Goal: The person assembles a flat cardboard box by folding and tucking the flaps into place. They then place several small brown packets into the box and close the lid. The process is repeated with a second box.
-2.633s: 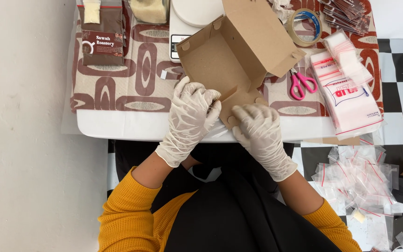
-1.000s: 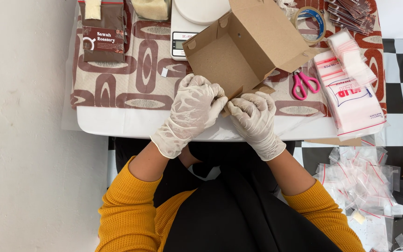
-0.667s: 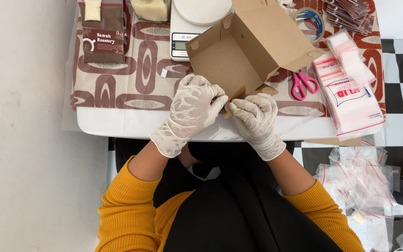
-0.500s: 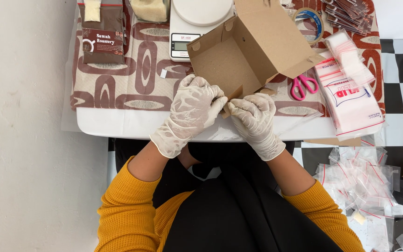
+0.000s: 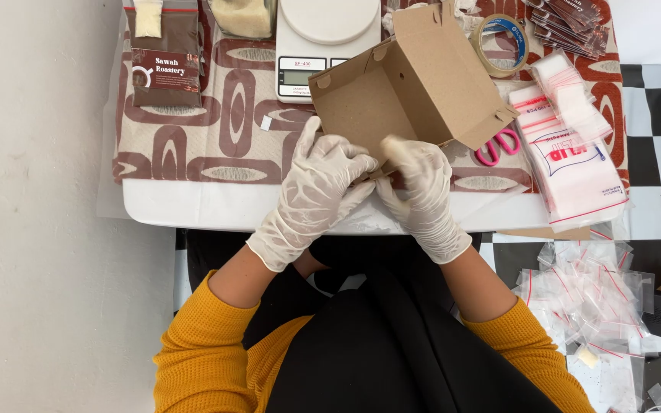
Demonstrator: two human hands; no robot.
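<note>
Both gloved hands on the cardboard box (image 5: 415, 84) rn, it's tilted up off the tabletop (image 5: 193, 206) near the front edge. Left hand (image 5: 319, 180) grip is closed on the box's near flap, right hand (image 5: 422, 183) pinching same flap just beside it, fingers touching. White scale (image 5: 323, 38) sits far behind, pink scissors (image 5: 499, 145) + stack of plastic bags (image 5: 575, 153) to the right.

white table (image 5: 193, 210) under patterned cloth (image 5: 193, 145); scale (image 5: 323, 42), scissors (image 5: 499, 145), tape (image 5: 503, 42).
</note>
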